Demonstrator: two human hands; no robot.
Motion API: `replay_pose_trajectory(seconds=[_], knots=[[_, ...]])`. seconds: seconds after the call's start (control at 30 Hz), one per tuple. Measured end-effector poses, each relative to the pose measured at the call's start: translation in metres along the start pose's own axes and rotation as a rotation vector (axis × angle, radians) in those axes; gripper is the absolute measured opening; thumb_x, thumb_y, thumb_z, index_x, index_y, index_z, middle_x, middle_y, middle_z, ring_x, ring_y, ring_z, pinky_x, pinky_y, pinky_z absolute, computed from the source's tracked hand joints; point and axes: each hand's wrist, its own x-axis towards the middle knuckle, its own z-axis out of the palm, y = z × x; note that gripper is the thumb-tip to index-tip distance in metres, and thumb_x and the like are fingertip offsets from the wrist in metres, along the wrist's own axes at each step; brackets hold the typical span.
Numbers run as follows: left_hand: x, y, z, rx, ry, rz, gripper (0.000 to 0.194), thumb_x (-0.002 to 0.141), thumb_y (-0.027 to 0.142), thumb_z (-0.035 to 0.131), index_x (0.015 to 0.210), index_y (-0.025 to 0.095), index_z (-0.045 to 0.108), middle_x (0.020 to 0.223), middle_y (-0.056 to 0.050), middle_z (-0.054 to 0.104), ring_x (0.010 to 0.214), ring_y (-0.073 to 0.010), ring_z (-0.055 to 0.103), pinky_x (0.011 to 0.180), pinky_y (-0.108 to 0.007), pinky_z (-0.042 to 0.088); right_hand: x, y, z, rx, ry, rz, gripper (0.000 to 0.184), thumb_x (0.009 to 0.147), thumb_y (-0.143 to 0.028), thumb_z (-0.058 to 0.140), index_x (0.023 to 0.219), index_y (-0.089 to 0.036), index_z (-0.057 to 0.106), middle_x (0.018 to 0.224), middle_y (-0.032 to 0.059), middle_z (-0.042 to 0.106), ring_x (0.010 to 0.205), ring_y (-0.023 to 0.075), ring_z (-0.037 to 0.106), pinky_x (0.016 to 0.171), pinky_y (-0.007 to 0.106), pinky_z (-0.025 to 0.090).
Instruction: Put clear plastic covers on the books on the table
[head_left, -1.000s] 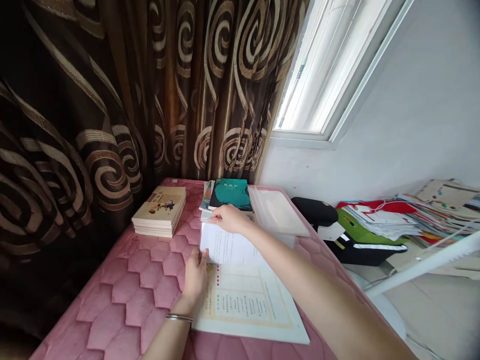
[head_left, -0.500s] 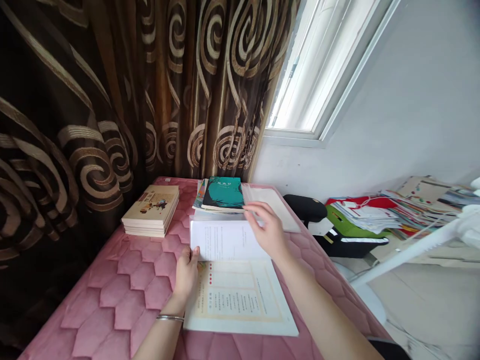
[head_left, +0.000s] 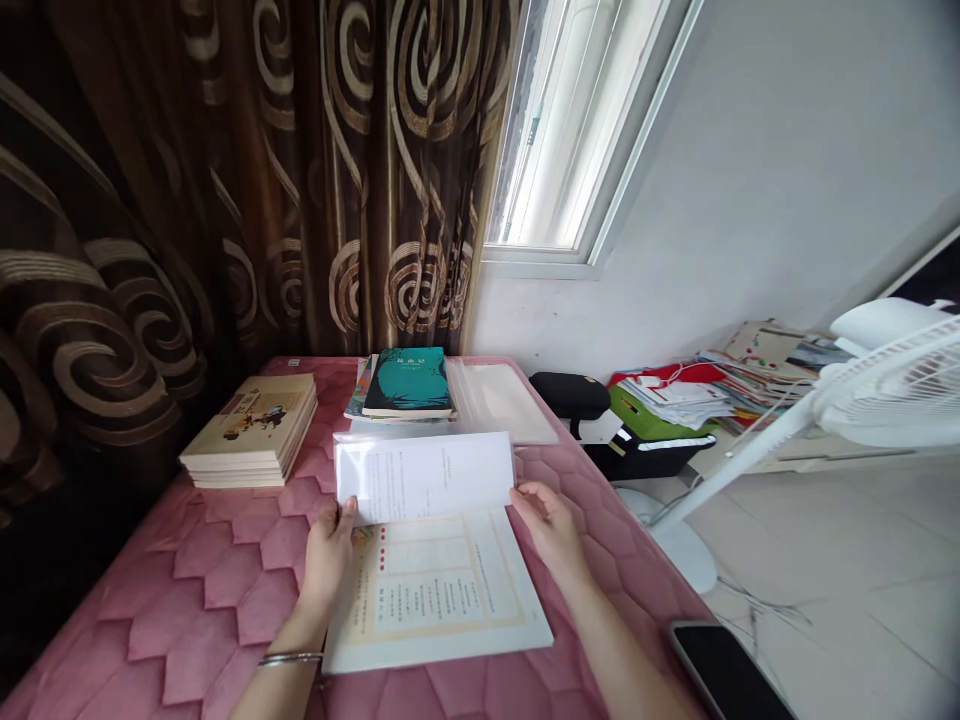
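An open book point(head_left: 435, 640) with a cream-bordered printed page lies on the pink quilted surface point(head_left: 247, 590) in front of me. Across its far half stands a white printed page point(head_left: 420, 475) with glossy clear plastic over it, slightly raised. My left hand point(head_left: 328, 550) is closed on the left edge, its thumb on top of the white page near the plastic. At the opposite edge, my right hand point(head_left: 551, 530) pinches the right side of the same page between thumb and fingers. The fingers beneath are partly hidden.
A stack of tan books point(head_left: 251, 425) sits to the left. Beyond the open book are a teal book point(head_left: 411, 382) on other books and clear plastic sheets point(head_left: 501, 400). A phone point(head_left: 727, 670) lies at lower right; a white fan point(head_left: 750, 450) stands beside the bed-like surface.
My right hand has come down from above the page's far right corner to its right edge and taken hold there. My left hand stays at the left edge. The view has turned right.
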Motion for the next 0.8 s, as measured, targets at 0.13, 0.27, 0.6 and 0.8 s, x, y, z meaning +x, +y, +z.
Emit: replay_pose_trajectory(seconds=[0.13, 0.27, 0.6, 0.8], knots=[[0.001, -0.001, 0.001, 0.013, 0.006, 0.006, 0.058, 0.065, 0.078, 0.054, 0.061, 0.021, 0.043, 0.056, 0.004, 0.046, 0.056, -0.0136, 0.042, 0.052, -0.026, 0.034, 0.001, 0.006, 0.001, 0.014, -0.032, -0.004, 0.034, 0.079, -0.057, 0.058, 0.077, -0.023, 0.056, 0.075, 0.0033, 0.062, 0.074, 0.0223, 0.058, 0.067, 0.032, 0.047], [0.001, 0.0, 0.002, 0.0, 0.014, 0.001, 0.059, 0.063, 0.079, 0.055, 0.06, 0.02, 0.045, 0.056, 0.004, 0.047, 0.056, -0.0133, 0.042, 0.052, -0.026, 0.035, -0.001, 0.008, 0.001, -0.042, -0.057, 0.019, 0.04, 0.078, -0.063, 0.054, 0.075, -0.023, 0.059, 0.075, 0.0044, 0.064, 0.076, 0.0244, 0.06, 0.064, 0.033, 0.047], [-0.002, 0.0, -0.001, -0.173, -0.066, -0.034, 0.041, 0.073, 0.059, 0.062, 0.076, 0.018, 0.053, 0.073, 0.0, 0.06, 0.071, -0.0169, 0.054, 0.065, -0.028, 0.044, -0.001, 0.02, 0.011, -0.161, 0.08, 0.07, 0.049, 0.074, -0.069, 0.055, 0.078, -0.021, 0.067, 0.076, 0.0052, 0.07, 0.071, 0.0236, 0.062, 0.059, 0.03, 0.045], [-0.002, -0.009, 0.0, -0.315, 0.101, -0.035, 0.037, 0.067, 0.04, 0.071, 0.09, 0.022, 0.048, 0.082, 0.002, 0.057, 0.075, -0.0144, 0.057, 0.067, -0.026, 0.046, 0.0, 0.035, 0.012, -0.151, 0.104, 0.078, 0.051, 0.073, -0.07, 0.055, 0.081, -0.021, 0.069, 0.071, 0.0042, 0.07, 0.065, 0.0223, 0.063, 0.055, 0.028, 0.044]])
